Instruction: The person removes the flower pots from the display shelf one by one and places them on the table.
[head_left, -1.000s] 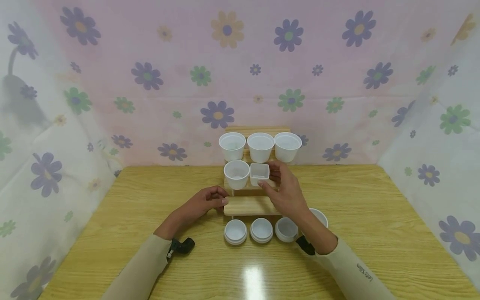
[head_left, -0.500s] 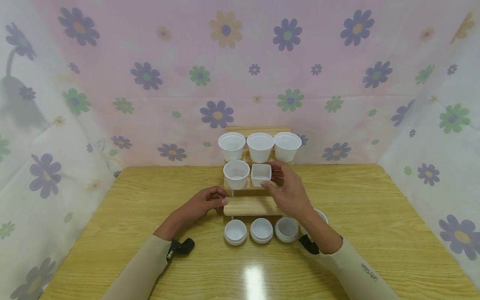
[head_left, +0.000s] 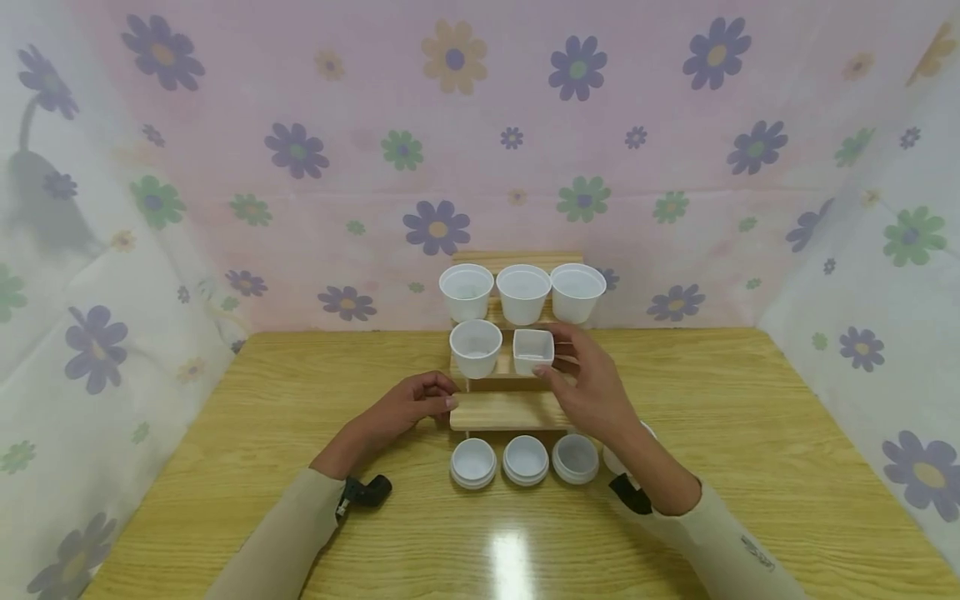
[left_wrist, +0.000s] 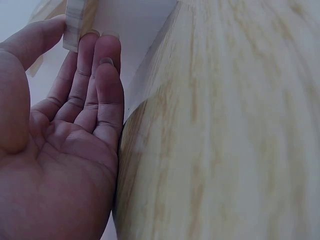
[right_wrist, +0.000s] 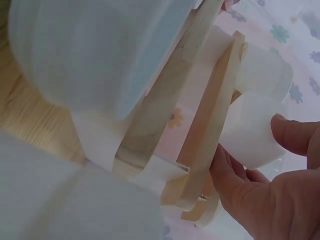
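A tiered wooden stand [head_left: 510, 412] holds white cups on its upper steps. My right hand [head_left: 596, 383] grips a small square white cup [head_left: 533, 353] on the middle step, thumb at its front and fingers behind its right side. In the right wrist view the thumb and fingers stay around that square cup [right_wrist: 252, 132], close over the step's edge. A round white cup [head_left: 476, 350] stands to its left, apart from it. My left hand [head_left: 416, 402] pinches the left end of the lowest step. In the left wrist view the slat's end [left_wrist: 75, 25] sits between thumb and fingers.
Three round white cups, one of them the middle cup [head_left: 522, 296], line the top step. Several small white bowls [head_left: 526, 461] stand on the table before the stand, and another white cup [head_left: 617, 462] is partly hidden by my right forearm. A flowered cloth [head_left: 337, 225] hangs behind.
My right hand has shifted the square cup to the right along the middle step, widening the space between it and the round cup. My left hand stays at the step's end.
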